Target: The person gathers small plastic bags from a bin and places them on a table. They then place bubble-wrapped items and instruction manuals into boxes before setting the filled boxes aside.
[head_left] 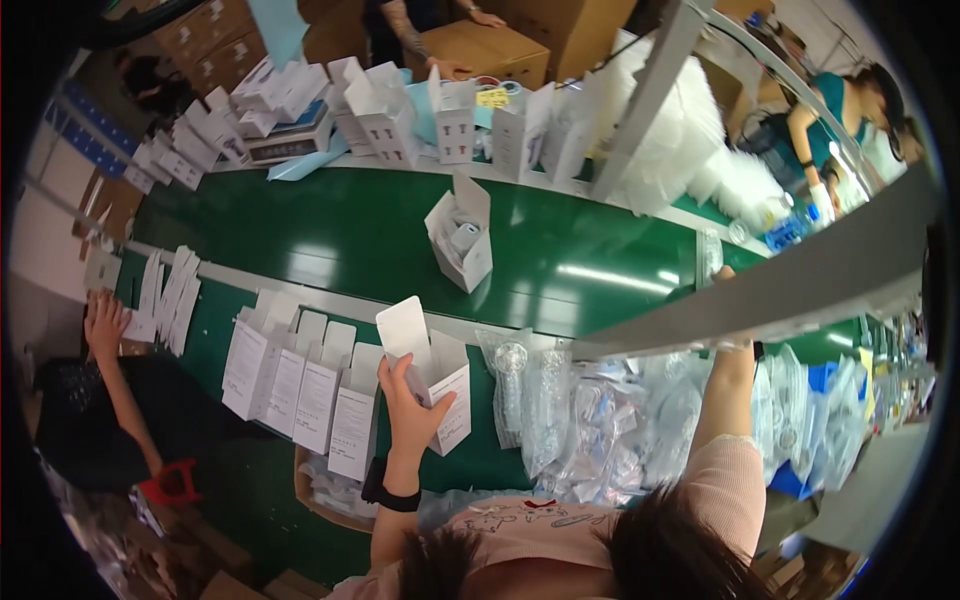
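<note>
My left hand (408,405) is wrapped round an open white carton (452,392), its thumb on the front and its lid flap standing up. Beside it stand several more open white cartons (300,385) in a row. My right arm reaches forward past a grey metal bar, which covers most of my right hand (726,273); only a bit of it shows beyond the bar. Close to those fingertips lies a clear plastic-wrapped item (709,254); I cannot tell whether they touch it. On the green belt (350,225) sits another open carton (462,238) with a bagged part inside.
Clear bags of parts (610,430) are heaped right of my left hand. The metal bar (780,285) crosses the right side. Folded white papers (172,300) and a co-worker's hand (105,322) are at left. More white cartons (380,115) line the far edge, with co-workers beyond.
</note>
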